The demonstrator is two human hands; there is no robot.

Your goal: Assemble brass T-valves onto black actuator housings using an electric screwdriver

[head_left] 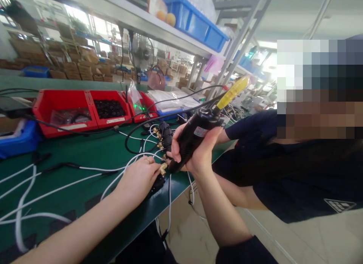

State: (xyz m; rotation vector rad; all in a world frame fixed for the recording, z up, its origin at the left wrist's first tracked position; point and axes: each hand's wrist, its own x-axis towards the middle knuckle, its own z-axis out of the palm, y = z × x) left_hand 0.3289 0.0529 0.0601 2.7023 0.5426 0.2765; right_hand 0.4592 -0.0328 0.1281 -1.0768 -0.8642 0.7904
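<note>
A black electric screwdriver is gripped in my right hand, tilted so that its narrow end points down toward the bench. A black cord runs from its top, beside a yellow wrapped piece. My left hand is closed at the fingertips on a small brass fitting, right by the tool's lower end. Under these fingers lies a black part, mostly hidden. Behind the tool, more brass fittings sit along black pieces with white cables. The bit's contact point is hidden.
Red bins with small black parts line the back of the green bench. White cables spread over its left side. A blue bin stands on the overhead shelf. A co-worker in a dark shirt is close on the right.
</note>
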